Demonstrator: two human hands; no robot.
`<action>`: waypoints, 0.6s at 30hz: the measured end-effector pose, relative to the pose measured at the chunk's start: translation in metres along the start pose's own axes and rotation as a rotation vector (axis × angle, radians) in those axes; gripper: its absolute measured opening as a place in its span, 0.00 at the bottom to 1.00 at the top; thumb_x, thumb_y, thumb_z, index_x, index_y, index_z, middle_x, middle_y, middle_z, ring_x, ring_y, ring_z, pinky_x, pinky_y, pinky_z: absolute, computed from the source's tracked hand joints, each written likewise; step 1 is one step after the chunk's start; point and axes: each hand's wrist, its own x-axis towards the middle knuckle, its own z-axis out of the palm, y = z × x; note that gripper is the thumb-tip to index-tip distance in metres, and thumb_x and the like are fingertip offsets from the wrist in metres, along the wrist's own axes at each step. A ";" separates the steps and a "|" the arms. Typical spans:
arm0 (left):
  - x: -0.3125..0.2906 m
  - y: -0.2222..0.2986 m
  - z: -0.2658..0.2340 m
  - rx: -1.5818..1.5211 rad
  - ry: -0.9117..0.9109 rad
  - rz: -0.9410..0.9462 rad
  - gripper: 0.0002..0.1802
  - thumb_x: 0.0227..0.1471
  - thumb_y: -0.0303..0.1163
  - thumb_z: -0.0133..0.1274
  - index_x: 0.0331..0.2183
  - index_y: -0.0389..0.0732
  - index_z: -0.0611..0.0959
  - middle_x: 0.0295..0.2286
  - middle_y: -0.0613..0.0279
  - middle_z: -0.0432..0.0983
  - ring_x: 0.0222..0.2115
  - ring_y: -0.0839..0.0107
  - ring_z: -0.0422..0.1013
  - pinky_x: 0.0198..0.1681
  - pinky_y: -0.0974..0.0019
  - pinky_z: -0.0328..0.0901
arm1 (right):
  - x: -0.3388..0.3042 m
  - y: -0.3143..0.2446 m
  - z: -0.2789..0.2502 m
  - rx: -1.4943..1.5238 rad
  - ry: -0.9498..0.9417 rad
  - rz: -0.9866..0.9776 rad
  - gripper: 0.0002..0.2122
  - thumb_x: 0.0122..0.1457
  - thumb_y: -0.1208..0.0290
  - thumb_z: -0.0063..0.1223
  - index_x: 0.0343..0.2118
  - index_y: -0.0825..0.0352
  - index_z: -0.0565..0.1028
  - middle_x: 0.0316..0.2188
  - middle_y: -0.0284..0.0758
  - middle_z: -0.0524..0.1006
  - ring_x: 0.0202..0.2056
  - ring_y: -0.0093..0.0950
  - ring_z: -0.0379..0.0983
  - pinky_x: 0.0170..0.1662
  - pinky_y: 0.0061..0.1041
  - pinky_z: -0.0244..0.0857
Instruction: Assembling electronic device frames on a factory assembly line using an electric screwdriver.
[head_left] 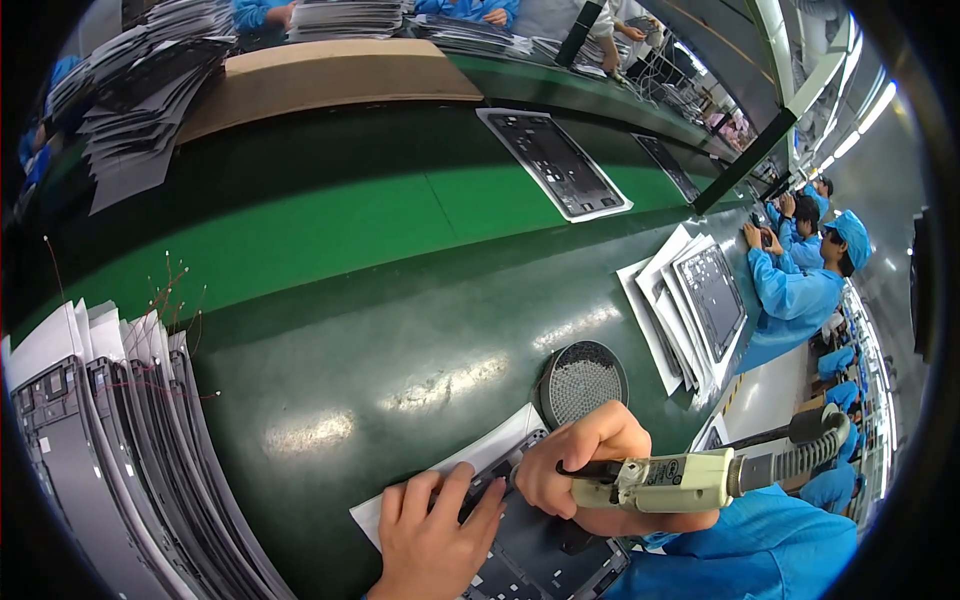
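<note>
In front of me lies a dark tablet housing [530, 555] on a white sheet [368, 515]. My left hand [435, 530] rests on the housing's upper left part, fingers spread and pressing down. An electric screwdriver [680, 482] with a cream body and a black lever is in the closed grip of my right hand [590, 450]. Its cable runs off to the right. The driver's tip is hidden by my right hand, near the housing's top edge. Just beyond that hand stands a round black dish [618, 372] filled with small metallic pieces, probably screws.
A tall stack of housings and sheets [130, 450] with thin red wires stands at left. Another pile [700, 300] lies at right. Housings [555, 165] rest on the green conveyor belt [350, 230] beyond the bench. Co-workers in blue [800, 280] sit along the right.
</note>
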 end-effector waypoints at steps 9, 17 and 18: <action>0.005 0.001 0.006 0.040 0.000 0.025 0.18 0.38 0.32 0.61 0.37 0.44 0.85 0.40 0.59 0.72 0.39 0.59 0.67 0.39 0.57 0.60 | 0.000 -0.002 -0.006 -0.159 0.036 0.108 0.51 0.31 0.17 0.47 0.33 0.75 0.64 0.15 0.33 0.69 0.17 0.20 0.65 0.22 0.19 0.61; 0.005 0.002 -0.005 0.064 -0.030 0.020 0.16 0.41 0.35 0.61 0.36 0.45 0.85 0.41 0.58 0.71 0.40 0.59 0.65 0.39 0.57 0.59 | 0.010 -0.015 -0.006 -0.351 -0.127 0.276 0.39 0.46 0.26 0.49 0.32 0.69 0.63 0.16 0.35 0.68 0.16 0.24 0.62 0.22 0.24 0.57; 0.001 0.006 -0.005 0.140 -0.001 0.010 0.16 0.41 0.35 0.61 0.36 0.45 0.85 0.41 0.58 0.71 0.40 0.59 0.65 0.39 0.57 0.59 | 0.001 -0.014 -0.007 -0.283 -0.087 0.272 0.39 0.45 0.28 0.53 0.35 0.68 0.63 0.17 0.35 0.68 0.19 0.24 0.62 0.24 0.24 0.56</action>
